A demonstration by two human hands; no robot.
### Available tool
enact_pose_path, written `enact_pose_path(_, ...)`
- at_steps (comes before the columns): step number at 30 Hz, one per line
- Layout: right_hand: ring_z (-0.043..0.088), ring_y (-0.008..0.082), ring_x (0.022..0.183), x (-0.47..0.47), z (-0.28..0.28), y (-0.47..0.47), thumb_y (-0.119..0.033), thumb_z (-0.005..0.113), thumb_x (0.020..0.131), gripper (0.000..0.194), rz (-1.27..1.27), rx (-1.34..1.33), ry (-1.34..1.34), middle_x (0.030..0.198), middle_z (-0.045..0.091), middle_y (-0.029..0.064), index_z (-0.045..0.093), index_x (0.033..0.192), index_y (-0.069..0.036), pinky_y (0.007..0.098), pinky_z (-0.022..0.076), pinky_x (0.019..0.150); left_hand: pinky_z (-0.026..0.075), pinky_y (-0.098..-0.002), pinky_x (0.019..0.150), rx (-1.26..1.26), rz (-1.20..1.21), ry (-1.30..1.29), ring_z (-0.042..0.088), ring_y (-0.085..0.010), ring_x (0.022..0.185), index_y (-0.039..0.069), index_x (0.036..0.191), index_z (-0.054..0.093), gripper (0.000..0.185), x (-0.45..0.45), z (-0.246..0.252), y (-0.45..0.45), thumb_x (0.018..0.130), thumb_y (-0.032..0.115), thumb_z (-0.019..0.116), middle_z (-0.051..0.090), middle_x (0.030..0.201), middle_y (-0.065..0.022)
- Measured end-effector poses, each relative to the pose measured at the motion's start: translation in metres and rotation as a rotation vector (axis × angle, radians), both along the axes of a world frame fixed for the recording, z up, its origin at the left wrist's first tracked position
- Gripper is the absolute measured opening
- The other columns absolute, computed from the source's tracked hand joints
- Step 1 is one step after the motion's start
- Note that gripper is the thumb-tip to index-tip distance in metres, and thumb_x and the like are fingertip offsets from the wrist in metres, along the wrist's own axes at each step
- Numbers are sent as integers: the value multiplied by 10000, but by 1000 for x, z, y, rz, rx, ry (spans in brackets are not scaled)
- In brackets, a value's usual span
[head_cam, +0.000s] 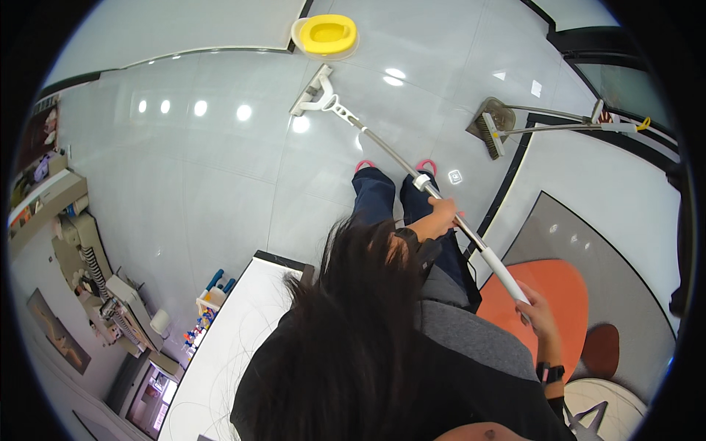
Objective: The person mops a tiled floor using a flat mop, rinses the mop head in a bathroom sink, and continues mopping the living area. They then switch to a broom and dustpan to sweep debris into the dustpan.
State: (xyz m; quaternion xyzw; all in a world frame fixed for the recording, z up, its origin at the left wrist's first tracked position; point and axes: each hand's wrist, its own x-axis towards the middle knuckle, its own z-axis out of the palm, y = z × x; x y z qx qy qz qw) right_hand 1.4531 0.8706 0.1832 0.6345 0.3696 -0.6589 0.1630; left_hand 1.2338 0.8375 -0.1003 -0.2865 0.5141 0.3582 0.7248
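A mop (pixel 386 146) with a metal pole and a white plastic head slants across the view, its flat head lying on the glossy tiled floor (pixel 231 160). Around the middle of the pole, just below the white collar, my left hand (pixel 443 214) is closed. Farther back, my right hand (pixel 535 311) grips the white sleeve at the pole's upper end. Just beyond the mop head stands a yellow plastic basin-like seat (pixel 329 34) on a pale base. Dark hair hides part of my left arm.
A broom (pixel 492 135) and a long-handled dustpan (pixel 502 113) stand by the wall at right. White-topped furniture (pixel 237 320) is at lower left, with a toy-like item (pixel 212 300) beside it. An orange and grey rug (pixel 551 292) lies at lower right, near a round cream table (pixel 604 408).
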Motion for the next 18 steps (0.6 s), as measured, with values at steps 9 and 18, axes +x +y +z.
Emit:
enact_pose_path(9, 453, 45, 462, -25, -60, 9, -65, 585, 805, 556, 175, 37, 71, 690, 522, -11, 435, 1340, -65, 188, 355, 376, 544, -417, 533, 70, 223, 338, 572, -222, 604, 102, 1059, 239, 234, -23, -55, -11, 952, 198, 423, 460, 804, -93)
enact_pose_path(18, 448, 49, 503, -108, -115, -4, -183, 601, 859, 523, 209, 134, 264, 683, 512, -10, 433, 1354, -171, 207, 357, 407, 556, -416, 649, 27, 39, 375, 608, -270, 633, -8, 989, 385, 284, -168, -105, -22, 960, 274, 382, 583, 826, -150)
